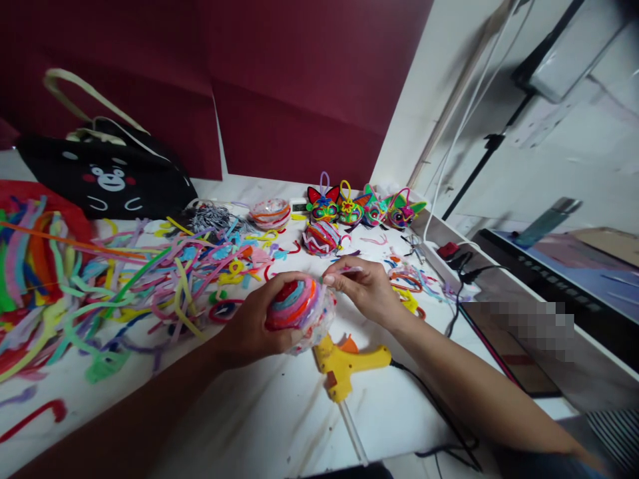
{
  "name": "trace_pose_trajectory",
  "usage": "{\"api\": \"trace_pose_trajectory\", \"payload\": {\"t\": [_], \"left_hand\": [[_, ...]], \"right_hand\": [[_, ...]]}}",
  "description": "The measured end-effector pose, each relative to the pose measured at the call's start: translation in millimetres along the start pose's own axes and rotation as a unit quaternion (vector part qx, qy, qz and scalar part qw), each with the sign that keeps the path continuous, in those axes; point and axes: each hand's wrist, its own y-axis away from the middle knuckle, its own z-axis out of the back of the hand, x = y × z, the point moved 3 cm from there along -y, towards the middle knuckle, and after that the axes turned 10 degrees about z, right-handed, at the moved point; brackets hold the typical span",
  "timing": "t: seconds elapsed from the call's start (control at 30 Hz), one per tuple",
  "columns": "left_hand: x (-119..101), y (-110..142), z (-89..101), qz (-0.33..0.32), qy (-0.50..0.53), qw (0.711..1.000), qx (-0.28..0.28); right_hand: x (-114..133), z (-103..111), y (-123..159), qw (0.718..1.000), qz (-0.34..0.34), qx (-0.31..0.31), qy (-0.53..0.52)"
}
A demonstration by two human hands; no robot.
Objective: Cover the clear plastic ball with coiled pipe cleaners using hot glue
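My left hand [252, 326] is wrapped round a small round ball [298, 307] wound with red, orange, blue and pink pipe cleaners over a clear shell. My right hand [367, 287] pinches a thin pink pipe cleaner end [344, 271] just above the ball's top right. Both hands hover over a white table [259, 412]. A yellow glue gun [344, 364] lies on the table right below the ball, its glue stick pointing toward me.
Loose pipe cleaners [124, 279] in many colours cover the table's left half. Several finished cat-face ornaments [364, 209] stand in a row at the back by a striped ball [321, 238]. A black bear-face bag [107, 176] sits back left. Cables [462, 279] run along the right edge.
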Motion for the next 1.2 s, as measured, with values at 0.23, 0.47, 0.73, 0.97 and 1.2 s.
{"api": "trace_pose_trajectory", "payload": {"t": [0.23,0.47,0.73,0.97,1.2], "left_hand": [[-3.4,3.1,-3.8,-0.038,0.008,0.999,0.032],[-14.2,7.5,-7.9,-0.088,-0.024,0.995,0.041],[-6.6,12.6,-12.4,-0.159,-0.069,0.983,0.053],[-12.8,16.3,-11.9,-0.200,-0.090,0.974,0.064],[-19.0,12.2,-11.6,-0.226,-0.109,0.964,0.093]], "right_hand": [[-2.2,-2.7,5.3,0.994,-0.079,0.005,-0.077],[2.5,-0.5,12.5,0.978,-0.161,0.003,-0.135],[3.3,-0.2,25.9,0.913,-0.321,0.010,-0.250],[2.2,-4.4,32.4,0.853,-0.368,0.056,-0.364],[3.0,-12.6,35.6,0.837,-0.353,-0.005,-0.417]]}}
